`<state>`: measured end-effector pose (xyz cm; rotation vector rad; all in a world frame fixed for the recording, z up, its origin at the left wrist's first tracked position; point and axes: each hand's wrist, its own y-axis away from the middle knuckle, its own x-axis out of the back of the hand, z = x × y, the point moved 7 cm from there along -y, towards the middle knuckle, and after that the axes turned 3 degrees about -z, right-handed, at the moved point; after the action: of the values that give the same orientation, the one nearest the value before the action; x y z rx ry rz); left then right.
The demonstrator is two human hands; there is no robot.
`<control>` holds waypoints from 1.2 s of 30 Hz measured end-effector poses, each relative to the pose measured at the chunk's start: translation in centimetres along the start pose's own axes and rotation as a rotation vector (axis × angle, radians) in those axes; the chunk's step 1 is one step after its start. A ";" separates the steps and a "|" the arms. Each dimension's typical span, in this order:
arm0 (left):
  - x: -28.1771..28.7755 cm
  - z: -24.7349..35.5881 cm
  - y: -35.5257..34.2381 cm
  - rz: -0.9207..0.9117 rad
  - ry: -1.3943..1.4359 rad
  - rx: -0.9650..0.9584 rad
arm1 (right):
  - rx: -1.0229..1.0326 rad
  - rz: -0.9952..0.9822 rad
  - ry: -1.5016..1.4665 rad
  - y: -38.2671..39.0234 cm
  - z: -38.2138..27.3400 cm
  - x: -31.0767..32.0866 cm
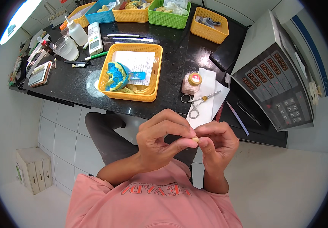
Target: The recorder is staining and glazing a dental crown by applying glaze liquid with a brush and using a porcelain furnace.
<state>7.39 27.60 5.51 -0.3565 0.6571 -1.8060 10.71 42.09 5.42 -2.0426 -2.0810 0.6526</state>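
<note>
In front of my chest, a small cream-coloured, tooth-like piece (196, 139) is pinched between the fingertips of both hands. My left hand (158, 136) grips it from the left with thumb and forefinger. My right hand (218, 146) closes on it from the other side, its fingers curled. Most of the piece is hidden by the fingertips. Beyond my hands, scissor-handled forceps (196, 99) lie on white paper (206, 83) beside a jar with a gold lid (191, 84). A yellow basket (131, 98) on the bench holds a blue dental impression tray (123, 76), yellow casts and a printed sheet.
A control unit with red digits (272, 81) stands at the right. Tweezers (248, 112) and a purple file (238, 118) lie near it. Coloured baskets (167, 19) line the back of the black bench (164, 72). A white squeeze bottle (76, 32) and a clear cup (66, 48) stand left.
</note>
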 end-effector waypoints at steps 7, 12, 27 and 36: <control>0.4 0.0 0.2 0.032 0.011 -0.026 | 0.050 -0.008 0.106 -0.1 -0.4 -0.4; 0.7 -0.2 0.5 0.030 0.006 -0.027 | 0.054 -0.033 0.173 -0.2 -0.5 -0.5; 1.1 0.7 0.0 -0.058 -0.231 0.023 | -0.141 0.040 -0.211 -0.8 1.6 0.3; 8.9 7.8 -0.8 0.098 -0.495 -0.268 | -0.005 -0.299 -0.416 -2.4 -4.1 -2.2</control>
<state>8.08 17.40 11.58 -0.9017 0.5501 -1.4569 10.29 40.81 10.47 -1.6493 -2.5396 1.0882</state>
